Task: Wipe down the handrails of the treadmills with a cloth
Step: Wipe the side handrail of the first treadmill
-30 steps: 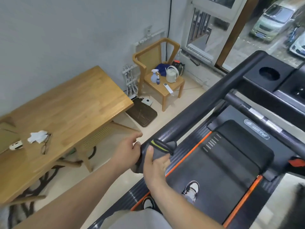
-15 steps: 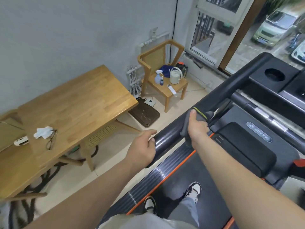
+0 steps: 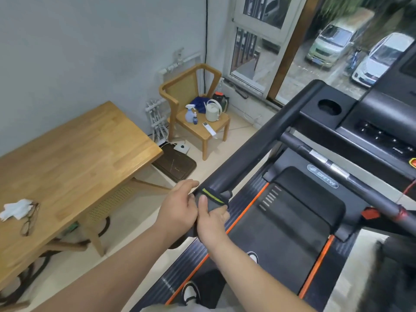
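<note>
The treadmill's black left handrail (image 3: 258,140) runs diagonally from the console down toward me. A grey cloth with a yellow-green stripe (image 3: 213,198) is wrapped over the rail near its lower end. My right hand (image 3: 211,219) presses and grips the cloth around the rail. Right beside it, my left hand (image 3: 180,208) clasps the rail's near end, its fingers curled over the rail and touching the cloth's edge. The rail's tip is hidden under both hands.
The treadmill belt (image 3: 276,224) with orange trim lies below, and my shoe (image 3: 190,293) stands on it. The console (image 3: 364,118) and crossbar (image 3: 337,167) are to the right. At left stand a wooden table (image 3: 74,149) and a chair (image 3: 198,113) holding spray bottles.
My right hand slid the cloth back down the handrail from midway up to its lower end, meeting my left hand, which stays on the rail's end.
</note>
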A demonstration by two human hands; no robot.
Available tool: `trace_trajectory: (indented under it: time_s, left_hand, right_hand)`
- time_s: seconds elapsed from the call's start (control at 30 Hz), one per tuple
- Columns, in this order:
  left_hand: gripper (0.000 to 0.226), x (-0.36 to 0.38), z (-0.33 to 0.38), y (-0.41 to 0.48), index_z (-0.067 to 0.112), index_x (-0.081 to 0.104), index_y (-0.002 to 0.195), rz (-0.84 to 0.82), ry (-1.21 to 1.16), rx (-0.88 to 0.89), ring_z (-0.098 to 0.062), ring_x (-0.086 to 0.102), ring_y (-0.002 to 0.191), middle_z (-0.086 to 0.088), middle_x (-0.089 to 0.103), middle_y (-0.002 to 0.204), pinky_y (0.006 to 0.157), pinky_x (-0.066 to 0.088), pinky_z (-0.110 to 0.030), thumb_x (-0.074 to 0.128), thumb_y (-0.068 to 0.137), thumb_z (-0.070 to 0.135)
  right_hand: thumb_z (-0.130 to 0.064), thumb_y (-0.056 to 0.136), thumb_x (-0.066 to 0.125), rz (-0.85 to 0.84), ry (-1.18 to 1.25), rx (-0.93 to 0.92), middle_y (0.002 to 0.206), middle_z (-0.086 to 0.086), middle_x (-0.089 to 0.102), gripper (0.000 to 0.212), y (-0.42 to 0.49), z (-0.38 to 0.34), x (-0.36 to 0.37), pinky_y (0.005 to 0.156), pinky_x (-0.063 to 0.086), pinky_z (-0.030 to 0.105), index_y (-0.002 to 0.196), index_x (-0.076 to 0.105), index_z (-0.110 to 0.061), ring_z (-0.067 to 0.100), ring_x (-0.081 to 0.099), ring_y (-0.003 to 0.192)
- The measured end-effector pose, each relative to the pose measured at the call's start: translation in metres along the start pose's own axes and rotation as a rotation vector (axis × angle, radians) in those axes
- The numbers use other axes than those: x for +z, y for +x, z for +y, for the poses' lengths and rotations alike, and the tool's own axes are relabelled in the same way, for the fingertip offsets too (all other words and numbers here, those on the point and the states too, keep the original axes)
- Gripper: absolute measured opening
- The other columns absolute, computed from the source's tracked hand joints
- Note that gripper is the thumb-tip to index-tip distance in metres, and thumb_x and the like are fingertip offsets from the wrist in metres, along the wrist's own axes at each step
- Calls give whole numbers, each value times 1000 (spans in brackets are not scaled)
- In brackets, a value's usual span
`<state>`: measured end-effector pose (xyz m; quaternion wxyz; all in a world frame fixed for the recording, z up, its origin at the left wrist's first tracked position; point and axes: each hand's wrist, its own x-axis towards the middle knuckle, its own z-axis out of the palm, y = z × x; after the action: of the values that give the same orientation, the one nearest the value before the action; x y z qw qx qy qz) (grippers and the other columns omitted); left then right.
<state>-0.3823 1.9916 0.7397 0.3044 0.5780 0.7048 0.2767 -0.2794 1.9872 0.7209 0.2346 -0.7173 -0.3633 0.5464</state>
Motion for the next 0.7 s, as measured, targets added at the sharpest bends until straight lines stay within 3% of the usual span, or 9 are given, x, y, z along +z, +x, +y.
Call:
trace_trajectory:
  time_s: [0.13,0.27,0.4,0.53,0.7]
  left_hand:
    - [41,8,17,19,9,67,127,-37,-4,58,-10,51,120,-1,61,130,97,22,5,47,91,2]
    - [49,21,36,39,10,66,131,-72,7,86,-18,47,135,-5,55,143,115,25,-14,44,87,12]
    - [45,33,60,61,13,63,136,-84,56,131,-22,43,141,-7,50,151,120,26,-23,53,94,1]
    - [48,44,78,76,19,60,140,-127,135,185,-21,41,143,-5,46,155,118,29,-25,51,94,6]
    - [50,46,77,73,24,56,144,-133,178,150,-14,32,148,4,40,159,114,17,-15,50,97,7]
  right_hand:
    - [-69,98,39,88,78,114,162,10,21,92,58,-43,-43,107,41,40,161,13,-7,35,40,139]
    - [-76,94,38,150,82,158,159,9,32,95,112,-78,-80,95,39,37,160,24,-9,35,43,137]
    - [-77,94,36,204,80,125,161,9,32,94,155,-111,-121,112,36,42,161,24,-11,34,39,142]
    - [-97,61,32,214,147,152,146,11,53,121,224,-118,-146,112,42,50,154,38,-19,35,56,124]
    - [-91,78,35,235,225,209,148,13,51,111,205,-129,-147,113,41,50,156,33,-13,37,53,127]
